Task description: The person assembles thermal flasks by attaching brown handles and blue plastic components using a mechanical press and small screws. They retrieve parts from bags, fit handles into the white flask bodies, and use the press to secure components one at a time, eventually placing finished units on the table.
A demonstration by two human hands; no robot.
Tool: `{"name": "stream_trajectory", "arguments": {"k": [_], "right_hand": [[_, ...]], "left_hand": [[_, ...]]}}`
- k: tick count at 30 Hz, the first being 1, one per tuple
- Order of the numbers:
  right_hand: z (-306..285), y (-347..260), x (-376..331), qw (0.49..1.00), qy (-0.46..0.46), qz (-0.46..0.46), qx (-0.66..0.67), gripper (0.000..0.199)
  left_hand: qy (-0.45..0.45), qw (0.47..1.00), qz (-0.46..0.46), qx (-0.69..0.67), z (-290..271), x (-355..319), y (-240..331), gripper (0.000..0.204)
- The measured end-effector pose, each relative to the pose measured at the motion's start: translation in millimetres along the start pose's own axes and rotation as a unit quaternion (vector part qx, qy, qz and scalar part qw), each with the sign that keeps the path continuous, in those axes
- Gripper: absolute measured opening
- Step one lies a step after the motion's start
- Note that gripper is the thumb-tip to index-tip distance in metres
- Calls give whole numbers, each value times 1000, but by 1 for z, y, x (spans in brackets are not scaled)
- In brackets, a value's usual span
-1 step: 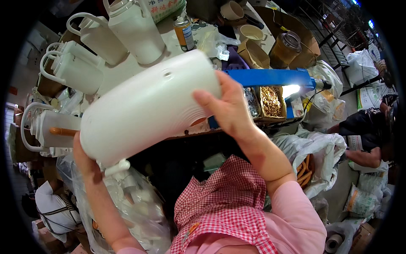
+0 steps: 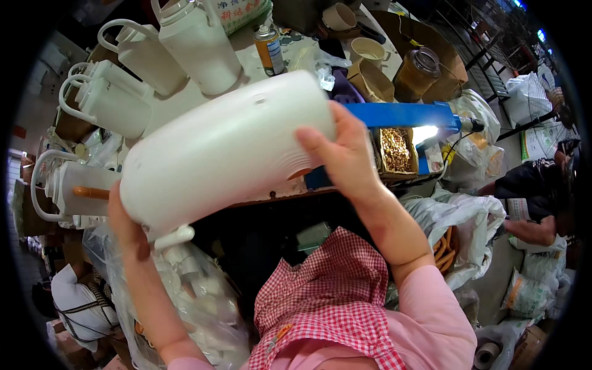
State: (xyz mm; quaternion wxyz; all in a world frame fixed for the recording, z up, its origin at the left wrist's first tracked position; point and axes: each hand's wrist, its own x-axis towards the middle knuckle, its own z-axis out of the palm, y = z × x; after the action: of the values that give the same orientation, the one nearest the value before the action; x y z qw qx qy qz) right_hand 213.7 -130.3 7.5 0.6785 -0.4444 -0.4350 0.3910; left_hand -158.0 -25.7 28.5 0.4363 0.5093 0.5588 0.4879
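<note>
White vessel (image 2: 225,148) held tilted above the counter's (image 2: 176,111) near edge.
Left to right on my feed: a white jug (image 2: 86,174) by the counter's left edge; my left hand (image 2: 126,227), fingers partly hidden, grasping the vessel's left end; my right hand (image 2: 349,154), fingers clasping its right end, near a lit blue bar (image 2: 401,115).

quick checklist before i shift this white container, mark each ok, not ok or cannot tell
1. Right hand on the white container: ok, gripping its right end.
2. Left hand at the other end: ok, touching it.
3. Left finger placement: cannot tell, mostly hidden.
4. White container upright: not ok, held tilted on its side.
5. Spray can standing: ok.
6. Light on: ok.
</note>
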Motion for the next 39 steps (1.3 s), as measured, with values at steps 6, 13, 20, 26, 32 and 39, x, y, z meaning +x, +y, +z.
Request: {"name": "stream_trajectory", "arguments": {"k": [6,13,20,26,32,39], "right_hand": [[-101,-4,-4,987,156,-30,-18,41],[-183,11,-18,978,201,-40,-52,45],[-196,10,-21,979,190,-51,-55,49],[-201,3,-22,975,197,-53,-83,48],[-193,0,-15,977,187,-43,-91,47],[-196,-2,-17,975,195,-25,-103,47]], "left_hand": [[-108,981,145,73,140,10,8,37],[-155,979,131,4,213,-15,-19,33],[-159,977,143,1,222,-22,-19,33],[-177,975,136,10,231,-25,-18,32],[-188,977,100,-25,231,-20,-22,34],[-200,973,114,-13,234,-13,-26,35]]}}
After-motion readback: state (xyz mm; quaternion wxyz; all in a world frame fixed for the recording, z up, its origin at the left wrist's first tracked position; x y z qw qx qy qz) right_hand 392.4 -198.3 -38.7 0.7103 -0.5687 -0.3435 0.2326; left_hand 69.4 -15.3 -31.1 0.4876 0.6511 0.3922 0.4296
